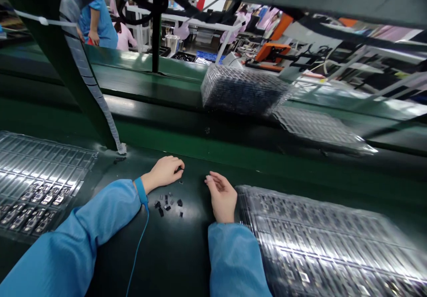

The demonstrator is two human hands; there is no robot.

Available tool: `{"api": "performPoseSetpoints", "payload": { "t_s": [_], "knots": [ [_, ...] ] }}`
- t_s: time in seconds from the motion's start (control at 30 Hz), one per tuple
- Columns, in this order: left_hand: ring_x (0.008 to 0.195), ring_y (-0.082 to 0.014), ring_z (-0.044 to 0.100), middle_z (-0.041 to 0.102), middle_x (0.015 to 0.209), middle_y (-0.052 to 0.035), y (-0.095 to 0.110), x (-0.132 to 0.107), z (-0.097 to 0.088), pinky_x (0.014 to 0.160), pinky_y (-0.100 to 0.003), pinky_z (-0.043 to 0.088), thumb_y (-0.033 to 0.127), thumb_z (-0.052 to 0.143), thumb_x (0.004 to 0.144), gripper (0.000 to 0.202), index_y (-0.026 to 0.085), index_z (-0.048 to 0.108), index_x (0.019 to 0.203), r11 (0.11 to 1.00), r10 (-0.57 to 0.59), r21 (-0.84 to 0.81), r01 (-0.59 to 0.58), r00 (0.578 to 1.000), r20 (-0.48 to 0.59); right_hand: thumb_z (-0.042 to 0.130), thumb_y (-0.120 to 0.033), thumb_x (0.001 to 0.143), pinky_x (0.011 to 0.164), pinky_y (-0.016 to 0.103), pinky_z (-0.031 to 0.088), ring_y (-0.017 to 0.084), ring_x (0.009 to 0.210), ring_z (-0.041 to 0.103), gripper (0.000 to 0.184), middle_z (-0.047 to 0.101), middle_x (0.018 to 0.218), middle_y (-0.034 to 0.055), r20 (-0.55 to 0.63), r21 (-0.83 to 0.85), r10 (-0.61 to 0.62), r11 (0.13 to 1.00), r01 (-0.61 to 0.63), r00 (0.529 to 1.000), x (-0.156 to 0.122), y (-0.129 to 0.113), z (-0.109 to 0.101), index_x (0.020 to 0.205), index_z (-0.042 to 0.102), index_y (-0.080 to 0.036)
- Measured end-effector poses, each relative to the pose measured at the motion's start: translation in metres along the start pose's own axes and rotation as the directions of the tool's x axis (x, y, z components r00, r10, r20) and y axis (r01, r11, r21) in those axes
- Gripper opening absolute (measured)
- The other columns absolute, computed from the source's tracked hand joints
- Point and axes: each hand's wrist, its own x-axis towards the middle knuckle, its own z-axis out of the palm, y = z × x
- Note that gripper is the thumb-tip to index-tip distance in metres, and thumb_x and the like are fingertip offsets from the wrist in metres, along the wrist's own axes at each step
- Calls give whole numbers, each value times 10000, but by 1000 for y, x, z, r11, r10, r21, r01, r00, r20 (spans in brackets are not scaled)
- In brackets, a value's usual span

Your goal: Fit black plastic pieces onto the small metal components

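Note:
Over the dark green bench, my left hand [167,171] has its fingers curled in towards the thumb; whether anything is between them is hidden. A blue wrist strap with a thin cord circles that wrist. My right hand [223,195] is closed, thumb tip against the fingertips, and anything pinched there is too small to make out. Several small black pieces [167,204] lie scattered on the bench below my left hand. One small dark piece [181,182] lies just under its thumb. Beside my right hand is a clear plastic tray [320,239] with rows of small electronic parts.
At the left lies another clear compartment tray [63,154], part-filled with small circuit modules [36,208]. A stack of clear trays [243,90] and a loose tray [323,128] sit on the ledge beyond. A slanted green post [73,65] rises at left; people work behind.

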Motion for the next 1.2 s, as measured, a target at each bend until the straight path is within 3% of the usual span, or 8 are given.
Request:
{"api": "performPoseSetpoints", "payload": {
  "t_s": [0.37, 0.77, 0.87, 1.0, 1.2],
  "knots": [
    [774, -186, 559, 626, 770, -18, -1, 0, 0, 736, -312, 419, 213, 574, 865, 119, 205, 674, 928, 1000, 17, 4, -17, 1000, -8, 543, -526, 937, 695, 326, 568, 187, 749, 711, 428, 726, 871, 79, -23, 191, 16, 982, -12, 1000, 2, 2, -1, 1094, 686, -155],
    [754, -182, 532, 590, 737, -14, -3, 0, 0, 732, -318, 403, 246, 554, 879, 129, 211, 667, 930, 1000, 28, -3, -27, 1000, 2, 365, -648, 941, 804, 408, 594, 248, 879, 747, 579, 737, 924, 125, -79, 354, 76, 934, -43, 994, 4, -5, -4, 1118, 626, -163],
    [753, -182, 532, 582, 729, -14, -2, 0, 0, 724, -315, 402, 247, 557, 877, 122, 212, 666, 918, 1000, 17, 5, -17, 1000, 6, 494, -606, 908, 810, 411, 596, 244, 872, 745, 505, 735, 919, 111, -88, 320, 66, 947, -34, 994, 5, -2, -3, 1115, 630, -166],
    [746, -169, 543, 582, 725, -1, -1, 2, -2, 718, -293, 409, 236, 566, 869, 138, 215, 665, 964, 1000, -22, 4, 22, 1000, -4, 796, -426, 729, 861, 414, 583, 231, 875, 732, 433, 744, 913, 81, -56, 254, 36, 967, -21, 998, 4, 0, 0, 1064, 675, -181],
    [632, -99, 483, 608, 892, 16, 2, 2, -4, 667, -238, 426, 256, 569, 869, 432, 213, 523, 1297, 988, -100, -126, 91, 993, -68, 782, -405, 725, 827, 400, 583, 232, 823, 722, 304, 760, 886, 80, -23, 231, 10, 973, -5, 1000, 7, -5, 0, 934, 752, -185]
  ]
}}
